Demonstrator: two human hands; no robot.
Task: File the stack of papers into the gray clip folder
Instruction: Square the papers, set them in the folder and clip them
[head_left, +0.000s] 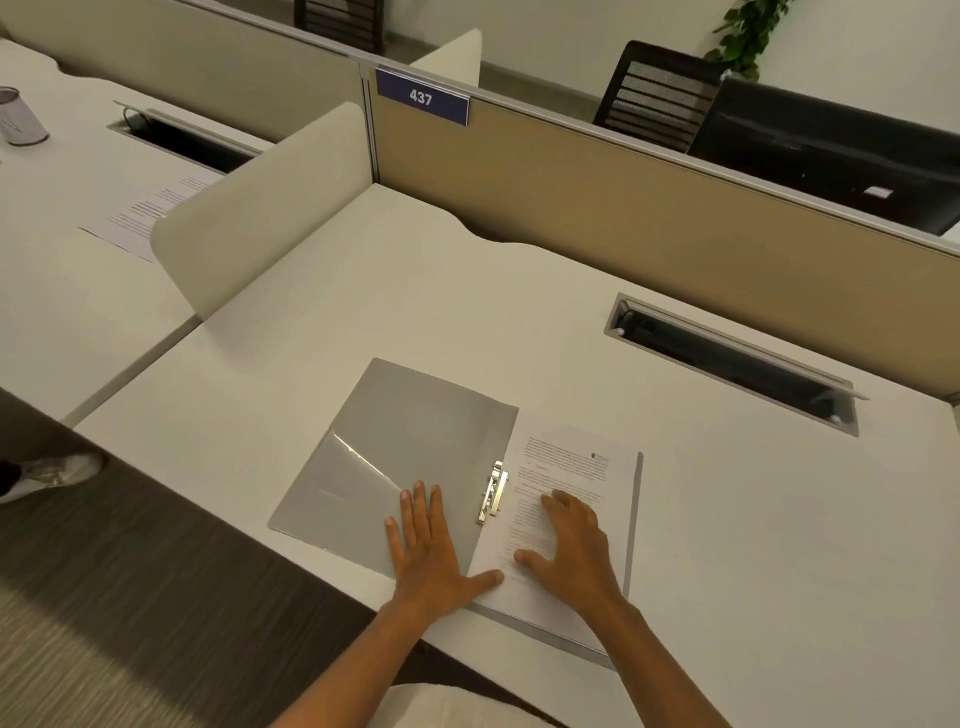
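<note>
The gray clip folder (400, 452) lies open on the white desk near its front edge. Its left cover is spread flat. The stack of printed papers (571, 478) rests on the right half of the folder. A metal clip (493, 492) sits along the papers' left edge at the spine. My left hand (431, 551) lies flat, palm down, on the left cover, its thumb reaching onto the papers' lower left corner. My right hand (574, 551) presses flat on the papers, fingers spread.
A cable slot (727, 364) opens in the desk at the back right. A tan partition (597, 208) with a "437" tag bounds the far side. The neighbouring desk on the left holds a printed sheet (145, 213) and a cup (21, 117). A rounded divider (260, 208) separates the desks.
</note>
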